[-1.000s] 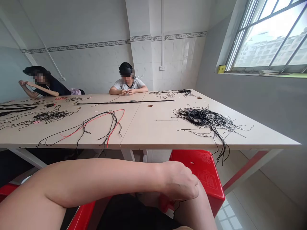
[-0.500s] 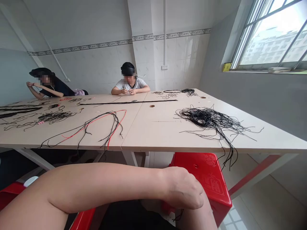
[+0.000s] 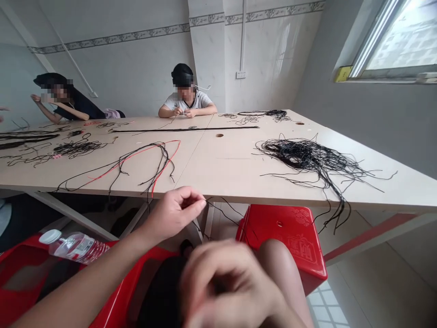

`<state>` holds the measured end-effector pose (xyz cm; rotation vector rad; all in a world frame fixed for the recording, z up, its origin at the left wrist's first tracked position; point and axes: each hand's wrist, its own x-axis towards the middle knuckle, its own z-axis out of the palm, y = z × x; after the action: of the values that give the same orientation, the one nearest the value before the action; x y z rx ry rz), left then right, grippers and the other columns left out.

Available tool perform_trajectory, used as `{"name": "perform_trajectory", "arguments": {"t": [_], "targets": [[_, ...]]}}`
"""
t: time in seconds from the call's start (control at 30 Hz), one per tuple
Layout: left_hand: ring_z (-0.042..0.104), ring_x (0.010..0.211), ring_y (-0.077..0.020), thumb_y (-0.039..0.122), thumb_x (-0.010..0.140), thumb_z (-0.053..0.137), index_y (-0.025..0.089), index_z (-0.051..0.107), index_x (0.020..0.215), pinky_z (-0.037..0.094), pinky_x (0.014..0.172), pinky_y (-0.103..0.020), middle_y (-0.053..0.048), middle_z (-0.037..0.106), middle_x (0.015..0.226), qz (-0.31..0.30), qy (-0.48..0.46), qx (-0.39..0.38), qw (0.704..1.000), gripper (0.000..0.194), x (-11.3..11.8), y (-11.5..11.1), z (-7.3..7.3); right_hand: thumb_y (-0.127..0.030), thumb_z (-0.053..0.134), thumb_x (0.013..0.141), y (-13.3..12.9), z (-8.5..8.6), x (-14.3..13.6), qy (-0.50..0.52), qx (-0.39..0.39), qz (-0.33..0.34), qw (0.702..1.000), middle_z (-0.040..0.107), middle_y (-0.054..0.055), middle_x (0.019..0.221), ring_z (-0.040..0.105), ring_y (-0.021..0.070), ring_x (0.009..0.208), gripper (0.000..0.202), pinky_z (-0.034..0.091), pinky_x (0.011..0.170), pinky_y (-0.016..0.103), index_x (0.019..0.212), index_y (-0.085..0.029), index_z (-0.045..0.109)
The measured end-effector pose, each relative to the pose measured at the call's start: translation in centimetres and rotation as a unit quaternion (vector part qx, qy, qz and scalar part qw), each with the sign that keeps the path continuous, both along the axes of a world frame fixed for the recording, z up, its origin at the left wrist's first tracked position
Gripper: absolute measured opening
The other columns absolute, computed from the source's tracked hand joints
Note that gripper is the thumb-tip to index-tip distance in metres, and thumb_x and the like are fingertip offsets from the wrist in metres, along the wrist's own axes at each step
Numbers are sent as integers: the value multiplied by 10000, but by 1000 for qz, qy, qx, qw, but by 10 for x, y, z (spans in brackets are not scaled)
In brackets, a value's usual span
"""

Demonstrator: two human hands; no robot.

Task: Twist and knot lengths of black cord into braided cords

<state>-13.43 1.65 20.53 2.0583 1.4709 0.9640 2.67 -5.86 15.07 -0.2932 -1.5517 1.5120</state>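
Note:
My left hand [image 3: 175, 210] is just in front of the table edge, thumb and forefinger pinched on a thin black cord [image 3: 223, 213]. The cord's loose ends trail to the right and down, over the gap beside the red stool. Lower and closer to me, my right hand [image 3: 232, 282] is smeared by motion. Its fingers look curled, but whether anything is between them does not show. On the table beyond my left hand lie looped black cords [image 3: 164, 159] together with a red cord [image 3: 128, 159].
A tangled heap of black cords [image 3: 300, 155] hangs partly over the table's [image 3: 218, 182] front edge. A red stool [image 3: 290, 237] stands below. To the left lies a clear bottle [image 3: 75, 246]. Two people [image 3: 187, 98] work at the far side. A long black bundle [image 3: 184, 130] lies crosswise.
My left hand has risen from my knee toward the table edge and now shows a black cord in its pinch. My right hand has come into view. The view has tilted down.

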Motion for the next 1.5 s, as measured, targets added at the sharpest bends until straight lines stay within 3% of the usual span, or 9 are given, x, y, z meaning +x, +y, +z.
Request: {"name": "perform_trajectory", "arguments": {"t": [0.1, 0.17, 0.27, 0.43, 0.6, 0.93, 1.1, 1.33, 1.5], "targets": [[532, 583, -97, 339, 787, 588, 162, 628, 744, 445, 555, -204, 19, 597, 643, 56, -55, -45, 996, 186, -11, -15, -5, -240, 621, 839, 48, 3, 2, 48, 82, -257, 962, 631, 22, 962, 599, 165, 964, 112, 500, 893, 340, 948, -262, 625], [538, 595, -103, 344, 792, 586, 161, 629, 757, 446, 556, -206, 13, 599, 653, 62, -60, -58, 995, 191, -9, -24, -10, -261, 652, 803, 67, -2, -1, -2, 94, -305, 948, 625, 53, 1104, 559, 207, 1115, 253, 473, 967, 388, 1052, -268, 607], [549, 626, -110, 325, 808, 571, 159, 624, 765, 452, 574, -209, 2, 607, 687, 53, -55, -60, 995, 180, -4, -30, -16, -389, 653, 791, 75, -11, -9, -68, 18, -241, 968, 660, 67, 1024, 619, 233, 1017, 258, 544, 838, 384, 1007, -251, 621], [538, 638, -110, 314, 828, 550, 162, 629, 763, 440, 585, -210, 5, 598, 694, 69, -32, -64, 995, 183, -4, -32, -19, -430, 612, 813, 73, -15, -14, -79, -96, -139, 982, 588, -10, 618, 585, 124, 578, 231, 500, 519, 239, 784, -201, 613], [545, 661, -114, 300, 843, 521, 170, 619, 776, 441, 594, -210, 6, 599, 710, 79, -23, -85, 993, 176, -6, -34, -19, -408, 606, 805, 77, -14, -14, -86, -104, -147, 980, 611, 3, 641, 624, 152, 661, 202, 495, 516, 234, 761, -210, 606], [557, 660, -109, 246, 842, 523, 171, 620, 781, 458, 604, -209, 5, 607, 720, 72, 2, -20, 997, 137, -5, -35, -22, -393, 585, 811, 74, -16, -18, -88, -93, -175, 976, 606, 7, 616, 630, 166, 670, 187, 506, 522, 246, 764, -213, 600], [619, 734, -122, 270, 840, 559, 172, 634, 957, 511, 653, -217, -20, 660, 829, 65, -29, -24, 997, 170, -4, -36, -29, -412, 585, 827, 76, -21, -17, -83, -73, -169, 979, 651, 24, 699, 637, 169, 710, 209, 517, 570, 258, 784, -210, 615], [586, 655, -94, 155, 853, 516, 156, 663, 847, 479, 595, -198, -26, 632, 772, 27, 105, 122, 987, 148, -5, -32, -27, -324, 542, 864, 75, -20, -16, -147, -1, -203, 968, 700, 56, 826, 635, 169, 756, 167, 498, 675, 277, 852, -191, 642], [549, 626, -128, 99, 812, 462, 151, 573, 705, 468, 583, -245, -28, 573, 676, 36, 226, 213, 950, 163, -7, -26, -38, -225, 486, 866, 71, -23, -21, -199, 85, -260, 941, 657, 23, 711, 566, 126, 622, 140, 424, 569, 233, 794, -188, 600]]}}
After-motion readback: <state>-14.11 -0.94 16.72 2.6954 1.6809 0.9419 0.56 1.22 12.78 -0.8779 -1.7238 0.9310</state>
